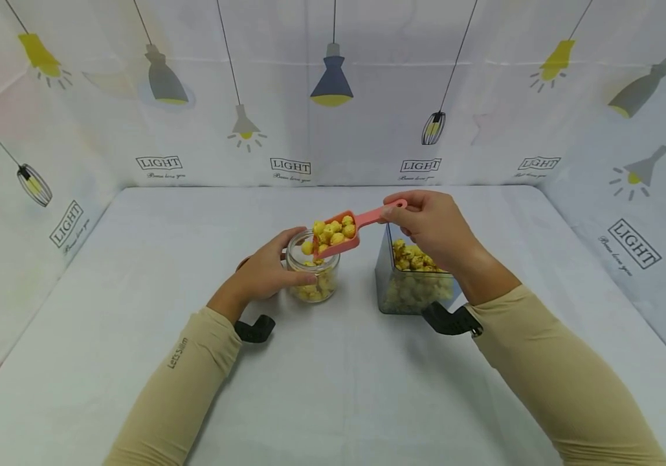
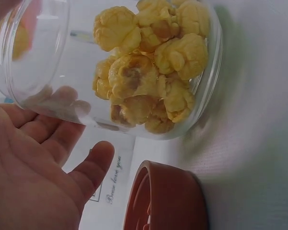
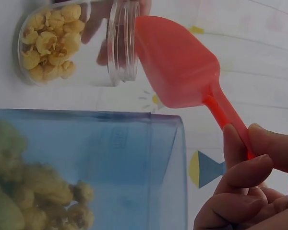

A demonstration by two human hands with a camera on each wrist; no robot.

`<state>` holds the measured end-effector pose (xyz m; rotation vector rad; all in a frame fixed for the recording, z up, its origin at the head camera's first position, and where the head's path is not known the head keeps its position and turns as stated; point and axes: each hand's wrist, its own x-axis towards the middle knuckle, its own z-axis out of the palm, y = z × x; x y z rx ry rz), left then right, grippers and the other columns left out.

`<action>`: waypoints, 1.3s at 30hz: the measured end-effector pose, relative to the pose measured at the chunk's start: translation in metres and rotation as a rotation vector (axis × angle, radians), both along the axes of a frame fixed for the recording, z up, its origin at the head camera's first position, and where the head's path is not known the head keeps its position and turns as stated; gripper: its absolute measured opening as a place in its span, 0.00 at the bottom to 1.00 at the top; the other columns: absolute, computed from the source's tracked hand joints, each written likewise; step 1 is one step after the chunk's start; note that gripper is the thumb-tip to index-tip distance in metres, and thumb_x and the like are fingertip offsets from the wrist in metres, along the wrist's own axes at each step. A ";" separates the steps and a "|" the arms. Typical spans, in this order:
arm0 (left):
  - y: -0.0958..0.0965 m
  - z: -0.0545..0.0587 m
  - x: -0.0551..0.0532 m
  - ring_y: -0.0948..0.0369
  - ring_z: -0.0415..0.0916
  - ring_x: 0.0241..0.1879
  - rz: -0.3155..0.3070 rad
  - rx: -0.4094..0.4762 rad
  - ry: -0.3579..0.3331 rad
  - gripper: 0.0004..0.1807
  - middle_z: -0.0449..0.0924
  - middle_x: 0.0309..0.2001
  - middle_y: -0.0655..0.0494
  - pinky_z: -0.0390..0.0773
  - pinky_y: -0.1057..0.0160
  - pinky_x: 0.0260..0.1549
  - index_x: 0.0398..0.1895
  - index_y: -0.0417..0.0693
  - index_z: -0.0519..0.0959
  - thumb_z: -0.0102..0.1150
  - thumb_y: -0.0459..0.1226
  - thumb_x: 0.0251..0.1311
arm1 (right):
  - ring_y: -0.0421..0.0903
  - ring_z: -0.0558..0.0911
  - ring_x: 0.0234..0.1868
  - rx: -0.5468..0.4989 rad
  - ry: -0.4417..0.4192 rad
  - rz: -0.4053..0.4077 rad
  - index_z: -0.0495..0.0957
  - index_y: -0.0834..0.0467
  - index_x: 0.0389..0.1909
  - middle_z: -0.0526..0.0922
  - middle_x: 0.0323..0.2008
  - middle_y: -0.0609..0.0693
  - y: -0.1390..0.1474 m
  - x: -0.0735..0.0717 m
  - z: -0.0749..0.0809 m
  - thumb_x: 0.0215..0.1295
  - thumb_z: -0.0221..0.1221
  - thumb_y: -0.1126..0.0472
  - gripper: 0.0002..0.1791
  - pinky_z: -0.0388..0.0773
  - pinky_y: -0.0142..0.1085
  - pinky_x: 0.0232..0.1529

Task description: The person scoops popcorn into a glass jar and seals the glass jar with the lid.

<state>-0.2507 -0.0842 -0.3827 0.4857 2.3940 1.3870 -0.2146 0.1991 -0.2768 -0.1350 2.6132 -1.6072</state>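
Observation:
My right hand (image 1: 434, 226) pinches the handle of a pink scoop (image 3: 180, 62) between thumb and fingers. Caramel popcorn (image 1: 335, 232) fills the scoop, which tilts with its front lip over the mouth of a glass jar (image 2: 81, 72). Upright on the table, the jar holds popcorn (image 3: 50, 40) in its lower part. Around the jar's left side is my left hand (image 1: 265, 265), thumb in front and fingers behind the glass. A reddish-brown round lid (image 2: 177, 201) lies beside the jar, mostly hidden by that hand in the head view.
A bluish see-through square container (image 1: 388, 285) with more popcorn (image 1: 411, 257) stands right of the jar, below my right hand. Black wrist mounts (image 1: 446, 318) stick out from both forearms. The white table (image 1: 333, 388) meets a lamp-printed cloth backdrop (image 1: 367, 129) at its far edge.

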 end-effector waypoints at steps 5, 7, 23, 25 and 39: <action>0.000 0.002 0.000 0.49 0.65 0.65 -0.009 -0.011 -0.001 0.53 0.64 0.69 0.53 0.69 0.45 0.62 0.78 0.58 0.55 0.75 0.51 0.50 | 0.48 0.68 0.34 0.068 0.012 -0.004 0.78 0.62 0.60 0.80 0.45 0.60 -0.004 -0.001 0.003 0.75 0.57 0.54 0.20 0.59 0.34 0.23; -0.001 0.003 0.000 0.50 0.65 0.65 -0.011 -0.016 0.003 0.53 0.64 0.69 0.54 0.70 0.45 0.61 0.78 0.58 0.56 0.75 0.51 0.50 | 0.50 0.69 0.37 0.084 0.022 -0.008 0.78 0.61 0.59 0.81 0.46 0.59 -0.006 -0.001 0.004 0.75 0.57 0.55 0.19 0.62 0.34 0.25; -0.002 0.005 0.000 0.47 0.64 0.65 -0.021 -0.041 0.057 0.52 0.65 0.70 0.48 0.69 0.42 0.61 0.77 0.56 0.58 0.73 0.53 0.50 | 0.51 0.72 0.46 0.127 0.078 -0.014 0.80 0.63 0.56 0.86 0.45 0.58 -0.009 -0.001 0.012 0.74 0.57 0.59 0.16 0.68 0.38 0.35; -0.001 0.006 0.000 0.47 0.65 0.65 -0.020 -0.044 0.058 0.51 0.65 0.70 0.48 0.69 0.42 0.61 0.77 0.56 0.58 0.73 0.53 0.50 | 0.51 0.72 0.46 0.129 0.081 -0.013 0.80 0.63 0.57 0.86 0.44 0.58 -0.009 -0.001 0.013 0.74 0.57 0.59 0.16 0.68 0.38 0.35; -0.001 0.005 0.000 0.50 0.66 0.64 -0.021 -0.043 0.050 0.52 0.67 0.68 0.49 0.69 0.43 0.61 0.77 0.56 0.58 0.74 0.53 0.50 | 0.49 0.69 0.35 0.114 0.044 -0.035 0.79 0.59 0.58 0.83 0.43 0.57 -0.001 0.003 0.014 0.73 0.59 0.53 0.19 0.60 0.35 0.23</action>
